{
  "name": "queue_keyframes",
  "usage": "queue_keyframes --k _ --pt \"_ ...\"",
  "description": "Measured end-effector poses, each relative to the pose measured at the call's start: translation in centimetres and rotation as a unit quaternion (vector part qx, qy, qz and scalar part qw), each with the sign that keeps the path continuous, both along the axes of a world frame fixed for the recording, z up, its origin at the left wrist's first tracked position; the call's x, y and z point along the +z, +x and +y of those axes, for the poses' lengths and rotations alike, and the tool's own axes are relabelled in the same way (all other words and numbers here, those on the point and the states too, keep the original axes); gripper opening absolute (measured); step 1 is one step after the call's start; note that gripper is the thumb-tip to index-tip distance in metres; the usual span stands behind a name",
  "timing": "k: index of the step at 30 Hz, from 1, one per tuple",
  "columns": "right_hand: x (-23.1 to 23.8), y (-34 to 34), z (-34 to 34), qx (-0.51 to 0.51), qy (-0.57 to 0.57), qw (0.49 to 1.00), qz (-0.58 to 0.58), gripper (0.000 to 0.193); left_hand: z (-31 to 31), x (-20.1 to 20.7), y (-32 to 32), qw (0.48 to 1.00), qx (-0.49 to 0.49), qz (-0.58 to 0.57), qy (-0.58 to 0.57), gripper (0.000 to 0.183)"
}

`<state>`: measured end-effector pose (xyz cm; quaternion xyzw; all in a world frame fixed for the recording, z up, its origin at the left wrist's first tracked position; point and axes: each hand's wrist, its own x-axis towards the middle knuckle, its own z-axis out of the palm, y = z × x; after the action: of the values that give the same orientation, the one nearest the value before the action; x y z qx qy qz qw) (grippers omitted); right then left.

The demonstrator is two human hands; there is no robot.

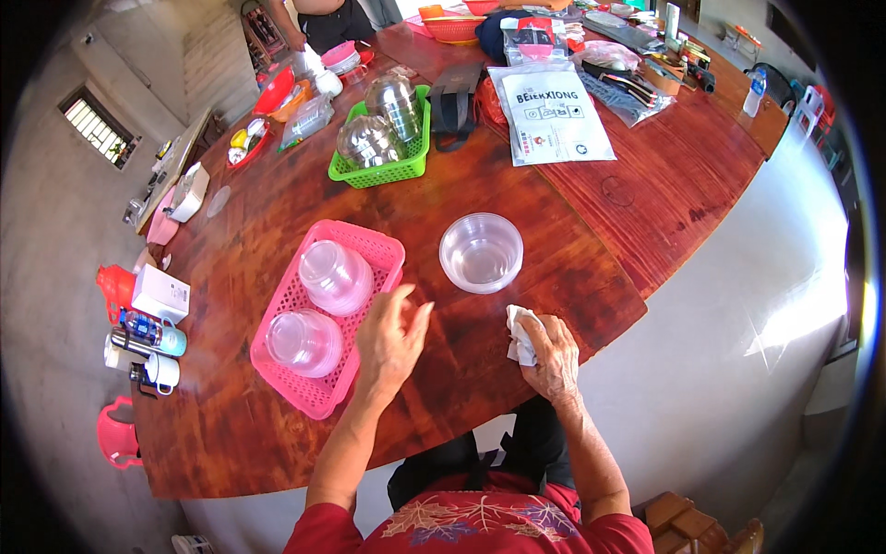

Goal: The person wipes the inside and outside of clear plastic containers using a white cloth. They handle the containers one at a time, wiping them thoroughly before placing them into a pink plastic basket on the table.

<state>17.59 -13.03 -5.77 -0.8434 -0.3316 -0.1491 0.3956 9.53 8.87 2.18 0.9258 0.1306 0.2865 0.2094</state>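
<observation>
My left hand (390, 342) hovers by the right rim of a pink plastic basket (261, 355), its fingers apart and nothing in them. Inside that basket are two upside-down stacks of clear plastic bowls, a far stack (336, 277) and a near stack (305, 343). A single clear bowl (481, 253) stands upright on the wooden table, ahead of and between my hands. My right hand (552, 355) is closed on a crumpled white tissue (520, 336) near the table's front edge, to the right of and below the bowl.
A green basket (395, 172) of shiny metal bowls stands farther back on the table (443, 369). Right of it lie a black bag (456, 102) and a white printed plastic bag (554, 115). Cups and bottles (152, 346) line the left edge. Another person (328, 23) stands at the far end.
</observation>
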Motion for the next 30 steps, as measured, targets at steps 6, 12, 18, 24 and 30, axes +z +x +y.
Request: queue_keyframes --k 6,12,18,24,30 --pt "-0.1 0.1 0.1 0.003 0.019 1.000 -0.008 0.041 0.1 -1.4 7.3 0.997 0.025 0.047 -0.052 0.047" --pt "-0.2 0.2 0.1 0.002 0.026 1.000 -0.001 0.042 2.3 -2.6 9.6 0.992 0.060 0.065 -0.089 0.028" --pt "-0.2 0.1 0.2 0.003 0.036 0.999 0.001 0.042 3.1 -3.8 9.1 0.990 0.028 0.064 -0.122 0.023" --pt "-0.4 0.1 0.1 -0.002 0.033 0.999 -0.003 0.044 2.3 -2.9 8.9 0.999 0.022 -0.016 -0.039 0.020" --pt "-0.3 0.0 0.0 0.004 0.025 1.000 0.014 0.046 2.5 -2.3 8.5 0.996 0.020 -0.081 -0.019 0.017"
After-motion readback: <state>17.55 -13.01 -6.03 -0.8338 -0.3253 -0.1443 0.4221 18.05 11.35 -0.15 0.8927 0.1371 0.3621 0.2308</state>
